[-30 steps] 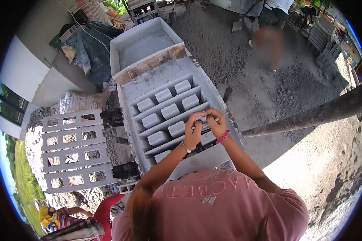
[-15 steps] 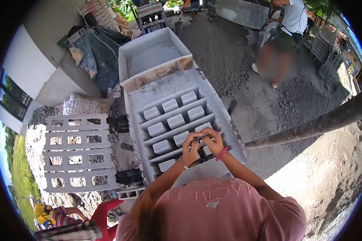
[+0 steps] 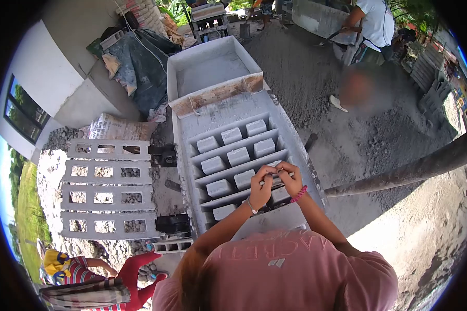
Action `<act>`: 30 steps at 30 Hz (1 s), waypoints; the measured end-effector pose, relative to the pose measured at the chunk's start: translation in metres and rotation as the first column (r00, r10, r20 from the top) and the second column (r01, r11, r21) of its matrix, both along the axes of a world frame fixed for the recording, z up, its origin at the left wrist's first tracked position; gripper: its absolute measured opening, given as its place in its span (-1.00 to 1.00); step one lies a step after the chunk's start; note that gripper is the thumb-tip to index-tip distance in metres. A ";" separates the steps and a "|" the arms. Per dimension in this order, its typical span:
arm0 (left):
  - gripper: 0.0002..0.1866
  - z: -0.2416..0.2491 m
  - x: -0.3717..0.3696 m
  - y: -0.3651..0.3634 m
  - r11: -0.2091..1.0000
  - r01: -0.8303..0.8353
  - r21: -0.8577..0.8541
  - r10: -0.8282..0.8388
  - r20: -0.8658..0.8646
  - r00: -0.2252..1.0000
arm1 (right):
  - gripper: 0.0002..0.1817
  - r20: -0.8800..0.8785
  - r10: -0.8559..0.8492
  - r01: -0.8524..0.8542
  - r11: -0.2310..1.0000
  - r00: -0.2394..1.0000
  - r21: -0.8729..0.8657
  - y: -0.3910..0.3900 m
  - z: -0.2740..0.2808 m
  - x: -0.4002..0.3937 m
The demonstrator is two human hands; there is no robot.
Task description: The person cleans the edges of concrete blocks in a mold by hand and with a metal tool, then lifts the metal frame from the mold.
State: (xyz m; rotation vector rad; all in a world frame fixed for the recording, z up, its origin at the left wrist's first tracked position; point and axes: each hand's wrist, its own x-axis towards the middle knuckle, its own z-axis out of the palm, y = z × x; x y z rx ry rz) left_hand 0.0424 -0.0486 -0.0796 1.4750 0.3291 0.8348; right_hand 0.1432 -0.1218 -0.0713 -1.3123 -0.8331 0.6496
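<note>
My left hand (image 3: 261, 187), with a thin bracelet at the wrist, is closed with its fingertips pinched together. My right hand (image 3: 291, 179), wearing a pink bracelet, pinches beside it, fingertips nearly meeting. A small, thin, pale piece shows between the fingers; its kind cannot be made out. Both hands are above the near right part of a grey block mould (image 3: 207, 126). Rows of pale rectangular cores (image 3: 213, 166) stand in it, separated by metal dividers. My hands and forearms hide several of the nearer cores.
A shallow metal box (image 3: 211, 72) sits at the mould's far end. Hollow concrete blocks (image 3: 109, 173) lie in rows at left. A thick dark pole (image 3: 399, 173) crosses at right. One person (image 3: 377, 23) works by the grey sand (image 3: 290, 62); another (image 3: 78, 267) is at lower left.
The view has shifted, so the mould appears farther right. My hands stay together above it, fingers slightly rearranged. The person at upper right has changed stance.
</note>
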 end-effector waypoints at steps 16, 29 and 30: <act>-0.84 -0.037 0.020 0.012 0.984 0.025 -0.176 -0.038 -0.068 0.997 | -0.89 0.153 0.031 -0.032 0.999 0.988 0.009 0.014 -0.047 0.021; -0.82 -0.007 0.045 0.001 0.997 0.042 0.063 -0.044 0.033 0.998 | -0.87 -0.019 0.060 -0.060 0.998 0.998 -0.007 0.001 -0.010 0.044; -0.82 0.003 0.041 -0.001 0.995 0.047 0.091 -0.051 0.048 0.998 | -0.86 -0.002 0.065 -0.065 0.998 0.998 0.006 0.002 0.007 0.047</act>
